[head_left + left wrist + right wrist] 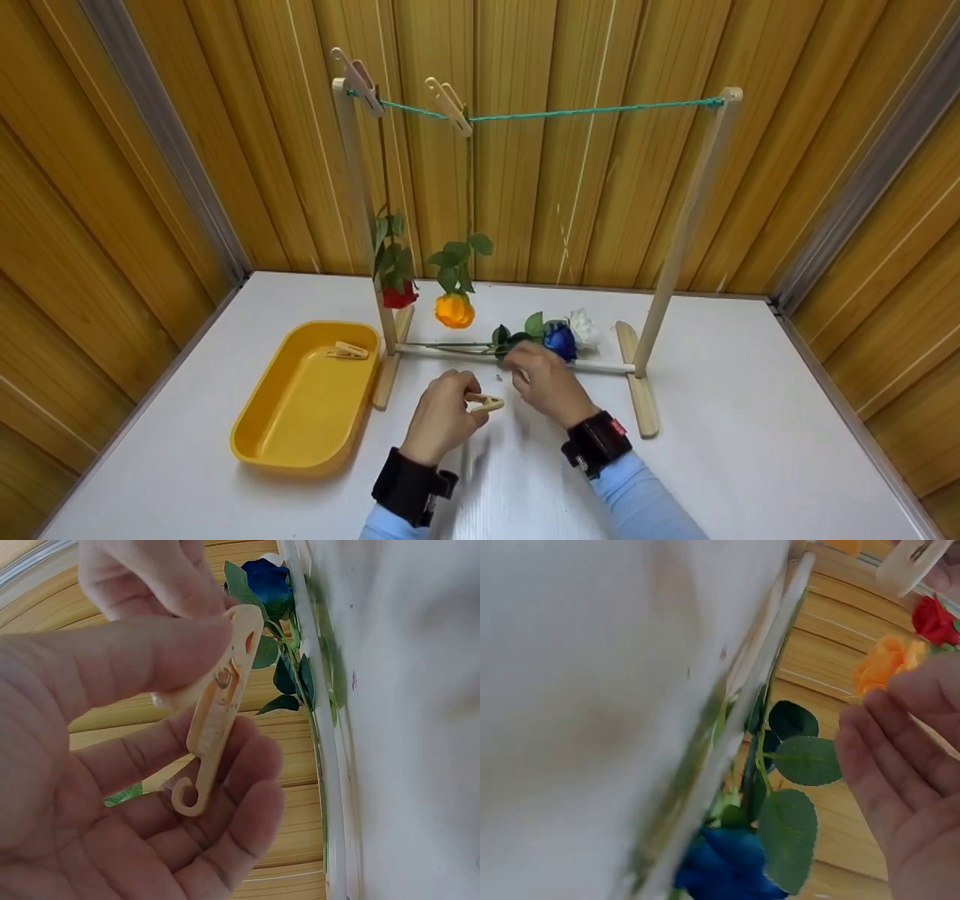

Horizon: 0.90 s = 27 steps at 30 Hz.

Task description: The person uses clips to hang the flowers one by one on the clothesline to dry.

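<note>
One clothespin [217, 716], pinched in left grip [444, 411], jutting toward relaxed right grip [549, 384], near blue rose [560, 342]

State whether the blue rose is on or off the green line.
Off. The blue rose lies down by the white bottom bar, while the green line above carries the red rose and orange rose.

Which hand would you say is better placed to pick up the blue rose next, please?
Probably the right hand: it appears empty and is close to the blue rose. The left hand is farther from the rose, and its grip is taken up by a clothespin.
</note>
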### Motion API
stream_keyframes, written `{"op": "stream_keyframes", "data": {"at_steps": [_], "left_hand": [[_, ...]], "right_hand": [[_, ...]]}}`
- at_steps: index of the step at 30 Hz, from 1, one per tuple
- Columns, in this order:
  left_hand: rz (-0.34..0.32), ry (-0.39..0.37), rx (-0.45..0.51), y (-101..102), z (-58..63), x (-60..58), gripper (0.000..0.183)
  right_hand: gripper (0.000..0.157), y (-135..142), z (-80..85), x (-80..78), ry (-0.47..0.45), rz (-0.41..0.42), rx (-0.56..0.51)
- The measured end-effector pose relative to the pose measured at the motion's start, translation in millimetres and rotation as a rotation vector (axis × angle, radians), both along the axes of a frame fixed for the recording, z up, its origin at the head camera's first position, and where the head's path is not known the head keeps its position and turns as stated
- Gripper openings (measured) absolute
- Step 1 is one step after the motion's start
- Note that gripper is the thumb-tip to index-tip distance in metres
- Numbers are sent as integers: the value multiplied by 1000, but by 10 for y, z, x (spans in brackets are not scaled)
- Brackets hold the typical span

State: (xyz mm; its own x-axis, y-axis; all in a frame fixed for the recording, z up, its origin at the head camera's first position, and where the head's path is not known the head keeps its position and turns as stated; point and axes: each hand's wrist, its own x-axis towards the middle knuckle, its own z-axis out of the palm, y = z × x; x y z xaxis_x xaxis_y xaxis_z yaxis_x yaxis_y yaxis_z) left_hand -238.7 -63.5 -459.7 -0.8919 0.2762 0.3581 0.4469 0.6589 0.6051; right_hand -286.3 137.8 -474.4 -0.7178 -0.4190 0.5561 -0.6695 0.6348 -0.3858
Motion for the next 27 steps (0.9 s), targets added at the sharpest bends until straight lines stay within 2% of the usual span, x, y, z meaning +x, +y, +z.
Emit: {"op": "stream_keyframes", "data": {"at_steps": [4, 9, 12, 17, 20, 27], "left_hand": [[-1, -28, 9, 1, 8, -3, 21], [8, -65, 3, -12, -3, -4, 20], [12, -57, -5, -11, -11, -11, 20], [8, -55, -10, -1, -10, -19, 20], [9, -62, -10, -2, -7, -15, 20], [9, -18, -4, -25, -8, -23, 21]], "right_hand": [[17, -30, -3, -208, 177, -51, 130], [19, -40, -82, -424, 293, -104, 233], [18, -37, -121, -495, 280, -130, 287], [16, -35, -177, -538, 171, -165, 355], [15, -36, -206, -547, 140, -193, 365], [12, -17, -253, -532, 168, -239, 354]]}}
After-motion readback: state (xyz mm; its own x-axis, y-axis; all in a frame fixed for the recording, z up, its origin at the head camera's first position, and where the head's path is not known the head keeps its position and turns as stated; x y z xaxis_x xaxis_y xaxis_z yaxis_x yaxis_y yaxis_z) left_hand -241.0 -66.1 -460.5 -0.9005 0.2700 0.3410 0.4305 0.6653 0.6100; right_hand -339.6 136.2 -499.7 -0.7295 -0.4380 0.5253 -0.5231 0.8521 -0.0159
